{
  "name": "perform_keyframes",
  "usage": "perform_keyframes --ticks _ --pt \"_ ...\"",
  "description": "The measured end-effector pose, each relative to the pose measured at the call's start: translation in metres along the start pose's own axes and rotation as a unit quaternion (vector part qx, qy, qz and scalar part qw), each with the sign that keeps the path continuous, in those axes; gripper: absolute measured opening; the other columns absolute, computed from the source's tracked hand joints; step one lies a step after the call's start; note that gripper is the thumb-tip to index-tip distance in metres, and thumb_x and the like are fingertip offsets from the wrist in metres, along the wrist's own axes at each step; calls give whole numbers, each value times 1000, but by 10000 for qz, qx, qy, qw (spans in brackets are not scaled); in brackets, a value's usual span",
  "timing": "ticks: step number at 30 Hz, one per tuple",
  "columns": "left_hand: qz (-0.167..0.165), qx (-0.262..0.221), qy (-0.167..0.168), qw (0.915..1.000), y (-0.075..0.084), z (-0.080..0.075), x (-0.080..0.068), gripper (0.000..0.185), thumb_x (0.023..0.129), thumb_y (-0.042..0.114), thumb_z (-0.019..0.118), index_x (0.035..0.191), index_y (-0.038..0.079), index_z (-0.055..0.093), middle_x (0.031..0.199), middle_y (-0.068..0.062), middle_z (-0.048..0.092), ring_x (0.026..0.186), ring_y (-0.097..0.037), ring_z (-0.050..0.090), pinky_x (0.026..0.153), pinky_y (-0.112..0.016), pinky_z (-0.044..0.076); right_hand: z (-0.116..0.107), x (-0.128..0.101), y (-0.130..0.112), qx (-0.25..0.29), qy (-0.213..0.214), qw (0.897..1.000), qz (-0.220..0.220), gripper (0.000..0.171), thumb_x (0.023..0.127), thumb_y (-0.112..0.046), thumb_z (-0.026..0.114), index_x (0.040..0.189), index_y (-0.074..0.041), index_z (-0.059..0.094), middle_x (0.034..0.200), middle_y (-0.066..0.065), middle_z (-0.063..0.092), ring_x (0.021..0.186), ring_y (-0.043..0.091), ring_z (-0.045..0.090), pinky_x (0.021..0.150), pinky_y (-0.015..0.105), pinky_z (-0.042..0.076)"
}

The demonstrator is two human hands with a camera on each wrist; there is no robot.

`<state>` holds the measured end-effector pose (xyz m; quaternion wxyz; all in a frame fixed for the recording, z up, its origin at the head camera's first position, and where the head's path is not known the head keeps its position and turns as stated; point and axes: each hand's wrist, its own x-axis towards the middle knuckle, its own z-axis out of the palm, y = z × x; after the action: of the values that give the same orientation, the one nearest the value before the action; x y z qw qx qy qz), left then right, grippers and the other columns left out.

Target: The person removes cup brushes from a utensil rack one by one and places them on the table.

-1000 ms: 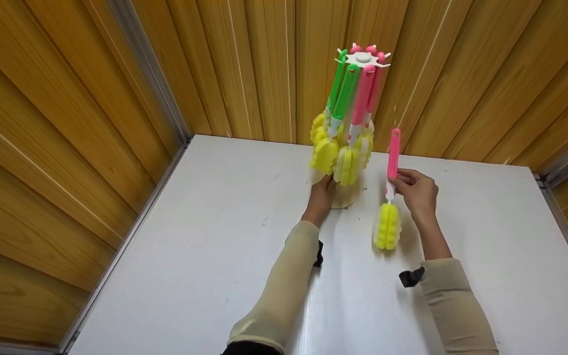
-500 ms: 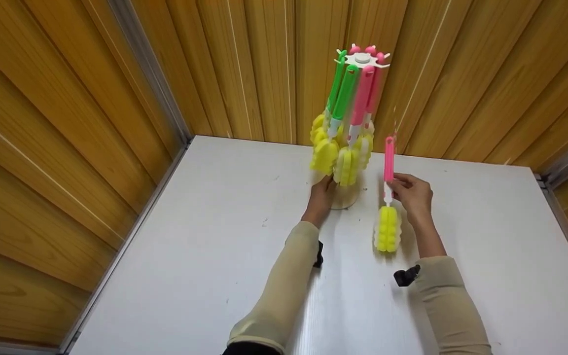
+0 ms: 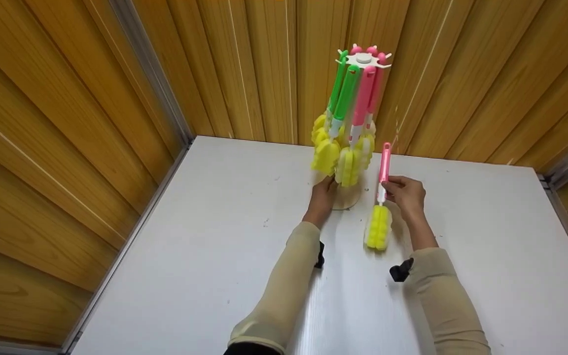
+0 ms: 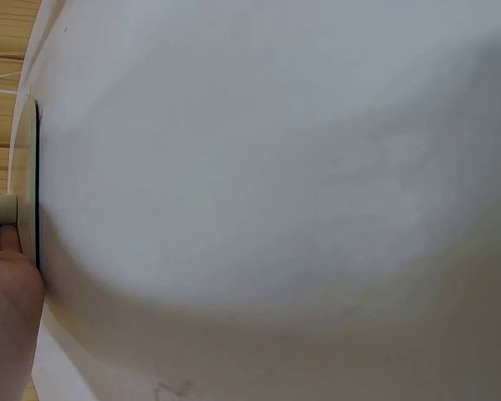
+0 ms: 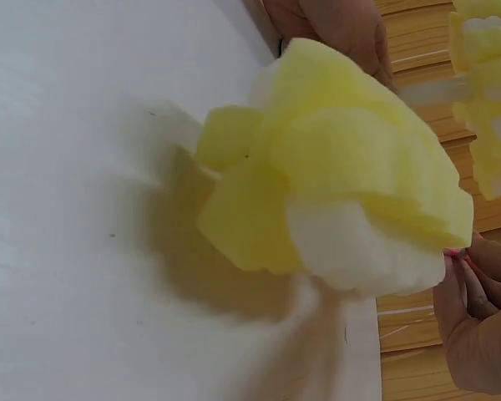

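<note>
In the head view the right hand (image 3: 405,193) pinches the pink handle of a sponge brush (image 3: 379,217) low down, near where it meets the white stem. The brush stands nearly upright, its yellow sponge head just below the grip and close over the white worktop (image 3: 215,246); whether it touches cannot be told. To the left of that grip, the left hand (image 3: 323,193) rests against the round base of a hanging rack (image 3: 363,59), its fingers reaching under the yellow sponges of the green and pink brushes (image 3: 345,123) that hang there. Whether those fingers curl round the base is not clear here.

The left wrist view shows the left hand (image 4: 4,292) at the frame's edge, fingers lying along the rim of the rack's base (image 4: 21,167), with bare worktop beyond.

The right wrist view fills with the held brush's yellow sponge head (image 5: 342,167), just above the worktop, and the right hand's fingers (image 5: 476,317) are curled about the handle beside it.
</note>
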<state>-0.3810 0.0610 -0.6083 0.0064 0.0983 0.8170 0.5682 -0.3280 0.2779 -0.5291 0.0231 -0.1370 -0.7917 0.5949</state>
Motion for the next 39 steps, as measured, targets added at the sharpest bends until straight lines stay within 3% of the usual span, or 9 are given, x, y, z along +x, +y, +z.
perform_keyframes --ticks 10,14,22,39 --pt "59 -36 28 10000 0 0 -1 44 111 36 41 154 31 44 152 12 48 142 -7 41 116 -31 36 4 21 8 -487 -194 9972 528 40 101 -18 66 136 1 62 125 18 64 89 13 65 79 20 57" --pt "32 -112 21 9999 0 -1 -2 43 110 37 40 153 33 44 152 14 48 142 -7 40 116 -33 36 9 24 12 -752 -337 9957 412 39 103 -17 63 136 3 61 127 20 63 90 15 63 80 21 57" --pt "31 -111 -47 9999 -1 0 -1 44 111 35 40 154 27 45 152 11 48 142 -8 41 116 -31 36 16 26 19 -1063 -287 9939 97 36 101 -14 64 130 8 64 115 24 67 78 14 63 69 19 56" --pt "35 164 91 9998 0 -1 2 42 111 31 42 152 23 48 151 8 51 140 -6 43 114 -27 36 16 30 29 -1370 -556 9882 401 41 104 -21 60 135 6 60 118 22 64 86 18 60 70 18 53"
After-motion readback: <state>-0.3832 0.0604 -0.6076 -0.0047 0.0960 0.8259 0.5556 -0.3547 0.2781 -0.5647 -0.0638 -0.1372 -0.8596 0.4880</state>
